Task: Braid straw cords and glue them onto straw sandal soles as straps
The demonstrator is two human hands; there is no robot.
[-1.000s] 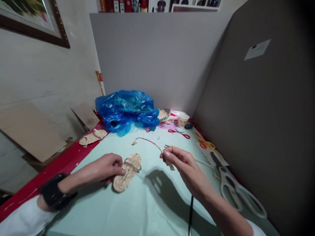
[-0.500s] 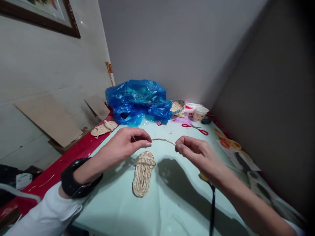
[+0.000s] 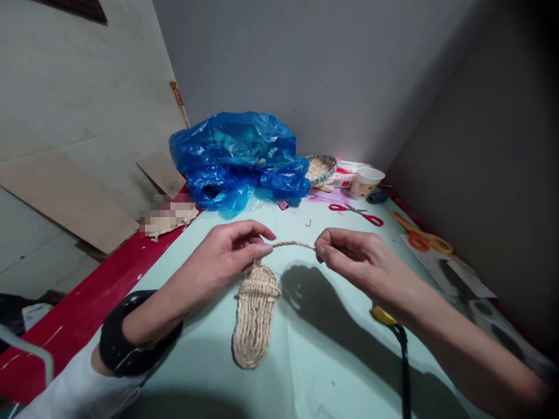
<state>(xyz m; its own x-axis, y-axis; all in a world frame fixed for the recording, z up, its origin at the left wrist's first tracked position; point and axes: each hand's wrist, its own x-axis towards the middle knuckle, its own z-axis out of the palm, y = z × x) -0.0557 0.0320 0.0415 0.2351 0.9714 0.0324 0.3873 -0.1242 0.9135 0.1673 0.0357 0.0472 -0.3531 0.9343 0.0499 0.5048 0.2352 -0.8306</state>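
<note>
A short length of twisted straw cord (image 3: 293, 244) spans the gap between my two hands, bowed slightly upward. Thumb and fingers of my left hand (image 3: 233, 250) are closed around its left end. At the right end, my right hand (image 3: 345, 249) pinches the cord between thumb and forefinger. Just below lies a small woven straw sandal (image 3: 255, 317), flat on the pale green table cover (image 3: 301, 361), with a band across its upper part. Its top end is close under my left hand; whether the cord joins it I cannot tell.
A crumpled blue plastic bag (image 3: 236, 154) fills the back, beside a small woven basket (image 3: 322, 169) and a paper cup (image 3: 367, 182). Red scissors (image 3: 356, 213) lie in front of these. Orange-handled scissors (image 3: 423, 234) are at right, and a yellow-and-black tool (image 3: 384, 316) is under my right forearm.
The view has shifted, so the bag and wall sit higher. Both hands still hold the cord stretched between them, and the sandal appears slightly larger and lower.
</note>
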